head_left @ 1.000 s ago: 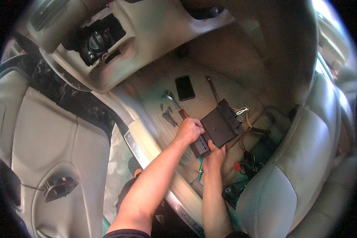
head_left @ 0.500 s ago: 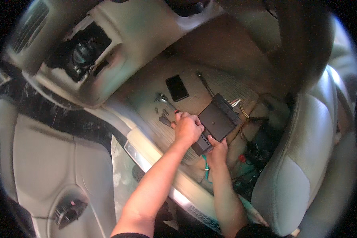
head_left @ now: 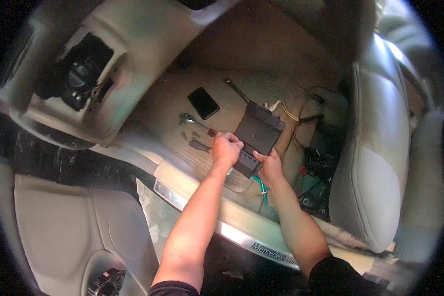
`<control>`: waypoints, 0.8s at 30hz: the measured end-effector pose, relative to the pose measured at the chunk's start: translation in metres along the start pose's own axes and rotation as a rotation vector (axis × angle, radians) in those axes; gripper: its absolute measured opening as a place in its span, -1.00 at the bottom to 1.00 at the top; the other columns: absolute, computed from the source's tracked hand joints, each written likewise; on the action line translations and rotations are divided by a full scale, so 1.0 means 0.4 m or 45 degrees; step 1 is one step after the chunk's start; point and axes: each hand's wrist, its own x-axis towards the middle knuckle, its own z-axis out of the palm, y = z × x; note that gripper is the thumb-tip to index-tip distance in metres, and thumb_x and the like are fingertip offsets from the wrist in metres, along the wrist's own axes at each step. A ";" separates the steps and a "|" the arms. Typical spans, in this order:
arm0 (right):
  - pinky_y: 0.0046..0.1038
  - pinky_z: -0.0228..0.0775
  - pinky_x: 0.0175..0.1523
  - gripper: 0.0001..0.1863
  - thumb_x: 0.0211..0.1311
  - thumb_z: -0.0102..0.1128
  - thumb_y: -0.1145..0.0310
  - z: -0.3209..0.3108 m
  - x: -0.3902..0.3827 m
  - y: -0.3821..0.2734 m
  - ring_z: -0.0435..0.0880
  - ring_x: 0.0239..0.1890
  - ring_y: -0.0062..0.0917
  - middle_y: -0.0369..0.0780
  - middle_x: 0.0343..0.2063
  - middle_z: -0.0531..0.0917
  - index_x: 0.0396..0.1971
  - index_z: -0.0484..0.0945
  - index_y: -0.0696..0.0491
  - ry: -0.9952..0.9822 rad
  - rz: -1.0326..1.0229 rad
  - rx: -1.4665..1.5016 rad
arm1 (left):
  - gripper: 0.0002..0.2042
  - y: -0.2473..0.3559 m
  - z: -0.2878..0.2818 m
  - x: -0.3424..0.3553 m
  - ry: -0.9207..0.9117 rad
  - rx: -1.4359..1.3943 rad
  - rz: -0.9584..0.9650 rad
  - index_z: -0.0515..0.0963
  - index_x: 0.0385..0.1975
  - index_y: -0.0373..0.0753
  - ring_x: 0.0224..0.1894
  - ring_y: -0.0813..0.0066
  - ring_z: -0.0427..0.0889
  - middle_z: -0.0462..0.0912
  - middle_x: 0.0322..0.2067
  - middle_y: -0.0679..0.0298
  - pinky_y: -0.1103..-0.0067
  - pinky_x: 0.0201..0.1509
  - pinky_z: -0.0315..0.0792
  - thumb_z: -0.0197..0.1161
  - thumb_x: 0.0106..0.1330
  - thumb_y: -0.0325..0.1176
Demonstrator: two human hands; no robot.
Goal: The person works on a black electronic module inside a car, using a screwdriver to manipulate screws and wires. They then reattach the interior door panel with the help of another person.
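A flat black electronic control box (head_left: 258, 132) is tilted above the floor mat, with a row of small openings along its lower section and cables at its far end. My right hand (head_left: 270, 166) grips its lower right edge, thumb on top. My left hand (head_left: 226, 149) is closed in a pinch at the box's left edge; what its fingertips hold, if anything, is hidden. Close beyond the left hand lies a ratchet wrench (head_left: 197, 122) with a red and black handle, partly covered by the hand. A dark-handled tool (head_left: 199, 145) lies beside it.
A black phone (head_left: 203, 103) and a dark metal bar (head_left: 237, 90) lie on the ribbed mat, with a few small screws (head_left: 195, 134). White and yellow wires (head_left: 287, 111) run from the box. A grey seat (head_left: 372, 163) stands right, the door sill (head_left: 239, 238) near, the open door panel (head_left: 59, 217) left.
The view has shifted, so the mat and tools appear farther left and higher. Both hands stay at the black box, the left still pinched at its edge, the right still gripping it.
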 end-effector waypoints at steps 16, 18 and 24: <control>-0.25 0.36 0.23 -0.53 0.18 0.23 0.69 -0.026 0.029 -0.005 0.56 0.08 -0.37 -0.19 0.02 0.63 0.10 0.43 0.10 -0.089 0.009 -0.045 | -0.89 0.014 -0.095 0.021 0.048 -0.165 0.215 0.60 -0.42 -0.30 -0.33 0.34 0.65 0.69 -0.46 0.17 0.44 -0.17 0.51 0.36 0.05 -0.51; -0.24 0.36 0.24 -0.52 0.18 0.23 0.69 -0.028 0.027 -0.008 0.56 0.10 -0.36 -0.19 0.03 0.62 0.11 0.42 0.09 -0.100 -0.001 -0.050 | -0.89 0.021 -0.089 0.023 0.041 -0.234 0.171 0.63 -0.41 -0.31 -0.35 0.40 0.66 0.70 -0.45 0.19 0.49 -0.19 0.52 0.39 0.06 -0.54; -0.25 0.39 0.24 -0.48 0.17 0.25 0.68 -0.035 0.033 -0.008 0.57 0.11 -0.37 -0.18 0.04 0.62 0.14 0.40 0.08 -0.109 -0.001 -0.052 | -0.82 0.057 -0.077 0.010 -0.020 -0.150 0.094 0.70 -0.33 -0.31 -0.34 0.47 0.67 0.75 -0.38 0.22 0.54 -0.18 0.52 0.46 0.04 -0.52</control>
